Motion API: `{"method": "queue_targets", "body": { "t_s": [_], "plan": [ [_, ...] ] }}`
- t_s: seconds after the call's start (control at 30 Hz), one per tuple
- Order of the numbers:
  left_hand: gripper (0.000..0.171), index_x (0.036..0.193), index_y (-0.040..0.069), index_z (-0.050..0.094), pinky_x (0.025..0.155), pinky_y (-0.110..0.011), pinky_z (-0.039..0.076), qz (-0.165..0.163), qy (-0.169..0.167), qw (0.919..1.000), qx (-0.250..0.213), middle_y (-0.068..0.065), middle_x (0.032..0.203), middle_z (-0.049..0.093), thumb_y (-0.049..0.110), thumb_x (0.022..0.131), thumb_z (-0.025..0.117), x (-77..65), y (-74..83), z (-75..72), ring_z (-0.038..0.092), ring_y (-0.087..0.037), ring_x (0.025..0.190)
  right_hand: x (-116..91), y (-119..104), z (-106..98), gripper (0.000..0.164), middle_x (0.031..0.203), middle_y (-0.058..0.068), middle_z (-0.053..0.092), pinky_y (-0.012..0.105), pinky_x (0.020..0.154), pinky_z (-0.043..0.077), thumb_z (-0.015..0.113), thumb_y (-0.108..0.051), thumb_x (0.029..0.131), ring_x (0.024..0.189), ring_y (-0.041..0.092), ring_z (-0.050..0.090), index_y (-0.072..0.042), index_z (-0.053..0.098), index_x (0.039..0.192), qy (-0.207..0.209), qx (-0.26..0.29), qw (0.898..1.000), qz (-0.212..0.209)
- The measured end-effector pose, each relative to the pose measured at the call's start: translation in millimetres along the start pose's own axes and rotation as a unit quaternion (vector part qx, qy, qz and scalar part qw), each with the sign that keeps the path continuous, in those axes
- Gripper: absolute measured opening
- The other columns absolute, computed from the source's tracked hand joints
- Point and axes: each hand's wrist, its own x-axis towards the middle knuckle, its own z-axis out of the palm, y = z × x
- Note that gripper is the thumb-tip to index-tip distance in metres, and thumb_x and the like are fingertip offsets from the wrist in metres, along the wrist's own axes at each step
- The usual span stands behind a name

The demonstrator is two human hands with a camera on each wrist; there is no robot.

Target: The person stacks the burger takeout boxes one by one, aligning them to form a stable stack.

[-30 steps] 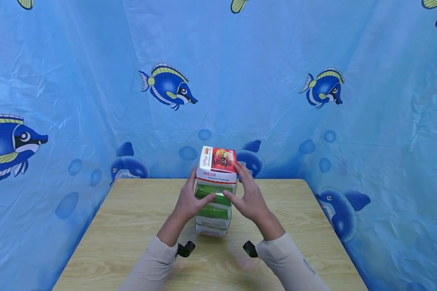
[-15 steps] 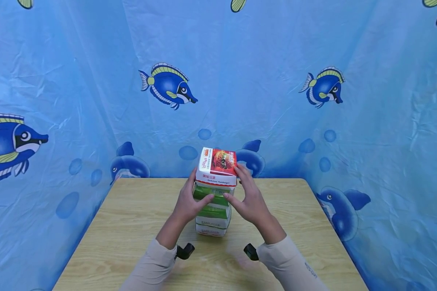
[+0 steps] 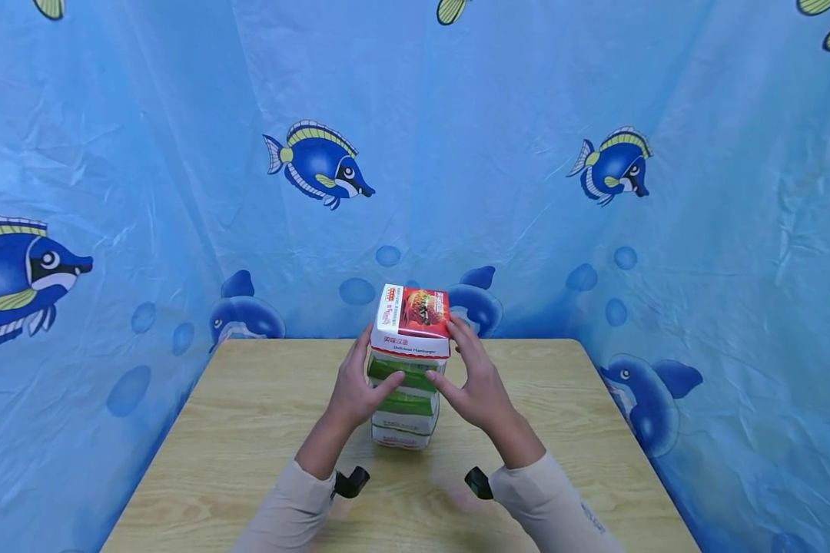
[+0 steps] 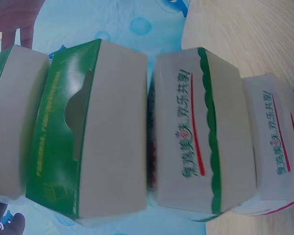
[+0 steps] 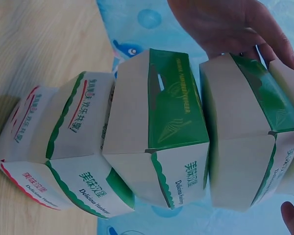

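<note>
A tall stack of hamburger boxes stands on the table. The top hamburger box point(image 3: 415, 319) has a red burger picture on its lid and sits slightly turned. Below it come two green-flapped boxes point(image 5: 159, 117), a white one with green scalloped trim point(image 4: 186, 132) and a red-trimmed bottom box point(image 5: 27, 142). From the left my left hand point(image 3: 353, 392) grips the top box, fingers along its side. My right hand point(image 3: 480, 392) holds it from the right, index finger at the lid's corner. Both thumbs point inward in front of the upper green box. Most fingertips are hidden behind the stack.
The light wood table point(image 3: 249, 438) spreads around the stack. Behind it and on both sides hangs a blue curtain point(image 3: 415, 153) printed with fish and dolphins. Small black wrist cameras point(image 3: 351, 481) sit at both cuffs.
The top box has shifted slightly toward me and lower in view, turning a little, with both hands moving along with it. The lower boxes stay in place.
</note>
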Motion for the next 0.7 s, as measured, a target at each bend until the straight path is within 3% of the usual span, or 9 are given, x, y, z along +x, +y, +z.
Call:
{"method": "queue_targets", "body": {
  "t_s": [0.4,0.57,0.7],
  "plan": [
    [0.098,0.157,0.016,0.017,0.106,-0.061,0.030,-0.008,-0.006,0.9999,-0.003,-0.002,0.154,0.032,0.050,0.083,0.073,-1.1,-1.7,-4.5,0.032,-0.025,0.139,-1.6,3.2,0.1,0.094,0.159,0.004,0.024,0.049,0.100,0.044,0.079,-0.030,0.083,0.143,0.024,0.025,-0.020,0.021,0.156,0.007,0.005,1.000,0.010],
    [0.099,0.157,0.024,0.015,0.106,-0.060,0.031,-0.006,-0.005,0.9999,-0.012,-0.002,0.154,0.033,0.049,0.082,0.075,-2.9,-1.4,-6.3,0.035,-0.025,0.137,-2.1,3.0,-0.1,0.096,0.158,0.009,0.026,0.051,0.099,0.044,0.080,-0.032,0.082,0.142,0.027,0.028,-0.018,0.021,0.156,0.008,0.005,1.000,0.013],
    [0.098,0.157,0.027,0.014,0.106,-0.061,0.031,-0.008,-0.003,0.9999,-0.014,-0.003,0.153,0.034,0.048,0.082,0.075,-4.9,-1.0,-7.5,0.034,-0.025,0.138,-3.1,1.1,0.0,0.099,0.159,0.005,0.024,0.050,0.100,0.043,0.081,-0.033,0.080,0.141,0.025,0.029,-0.025,0.018,0.157,0.004,0.002,1.000,0.023]
  ]
}}
